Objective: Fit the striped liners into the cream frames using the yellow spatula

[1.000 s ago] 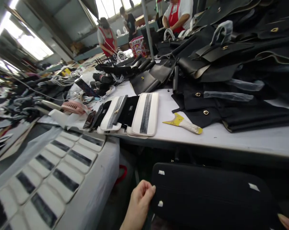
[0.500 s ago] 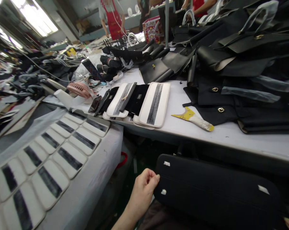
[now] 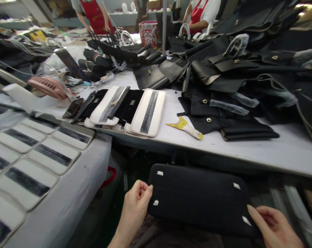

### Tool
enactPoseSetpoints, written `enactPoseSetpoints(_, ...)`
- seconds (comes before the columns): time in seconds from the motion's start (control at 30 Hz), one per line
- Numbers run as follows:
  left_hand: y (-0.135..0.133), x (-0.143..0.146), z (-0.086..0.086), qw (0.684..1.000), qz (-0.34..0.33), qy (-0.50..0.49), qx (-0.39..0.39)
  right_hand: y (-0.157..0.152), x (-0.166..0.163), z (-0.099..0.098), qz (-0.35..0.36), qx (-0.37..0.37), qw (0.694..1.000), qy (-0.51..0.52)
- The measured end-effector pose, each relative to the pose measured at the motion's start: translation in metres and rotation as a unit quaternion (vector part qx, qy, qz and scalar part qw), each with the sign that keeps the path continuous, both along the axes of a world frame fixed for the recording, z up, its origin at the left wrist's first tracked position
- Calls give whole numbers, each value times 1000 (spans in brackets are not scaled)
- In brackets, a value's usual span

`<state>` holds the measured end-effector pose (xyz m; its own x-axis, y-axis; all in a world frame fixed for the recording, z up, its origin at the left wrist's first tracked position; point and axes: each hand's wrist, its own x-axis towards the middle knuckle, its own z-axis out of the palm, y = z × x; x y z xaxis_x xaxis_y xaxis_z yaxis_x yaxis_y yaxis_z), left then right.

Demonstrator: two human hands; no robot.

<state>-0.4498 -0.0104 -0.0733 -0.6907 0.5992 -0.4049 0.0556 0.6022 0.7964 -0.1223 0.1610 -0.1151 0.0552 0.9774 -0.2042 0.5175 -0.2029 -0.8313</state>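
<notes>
A black handbag (image 3: 197,196) is held over my lap, its flat rounded-corner base towards me. Small white patches sit near the base's corners, and a seam runs along its length. My left hand (image 3: 137,199) pinches the bag's left edge between thumb and fingers. At the right end, my right hand (image 3: 274,224) grips the edge, its thumb lying near the lower right patch. Beyond the bag, a yellow and white pointed piece (image 3: 185,127) lies on the white table (image 3: 168,148). White panels with a dark stripe (image 3: 149,113) are stacked to its left.
Striped panels (image 3: 52,155) lie in rows on the left table. A pink fan (image 3: 49,86) stands behind them. Black bags and parts with gold clasps (image 3: 209,120) are heaped at the right. People in red aprons (image 3: 96,15) stand at the far side.
The view has turned to the right, so the scene has shifted left. My right hand, earlier barely visible at the frame edge, now shows on the bag's right end. My left hand keeps its pinch.
</notes>
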Motion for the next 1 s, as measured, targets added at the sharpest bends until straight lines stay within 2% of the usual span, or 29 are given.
enactPoseSetpoints(0.07,0,3,0,999,0,34,-3,0,-6,8,-10,8,1000,-21)
enactPoseSetpoints(0.17,2,6,5,992,-21,126,19,-1,-14,19,63,127,982,-122)
enactPoseSetpoints(0.27,5,6,13,958,-95,262,68,0,-17,26,165,283,921,-211)
enactPoseSetpoints(0.37,8,5,18,913,-174,361,77,0,-18,27,200,354,870,-279)
enactPoseSetpoints(0.43,9,5,20,899,-200,383,76,-3,-21,26,201,371,852,-311)
enactPoseSetpoints(0.53,10,6,22,894,-214,386,77,-10,-36,23,213,369,833,-352)
enactPoseSetpoints(0.73,25,7,22,875,-236,421,39,-11,-85,19,303,355,803,-370)
enactPoseSetpoints(0.87,44,3,18,857,-284,427,40,-4,-114,20,353,345,792,-360)
enactPoseSetpoints(1.0,59,1,21,851,-314,417,48,-3,-130,23,383,322,793,-348)
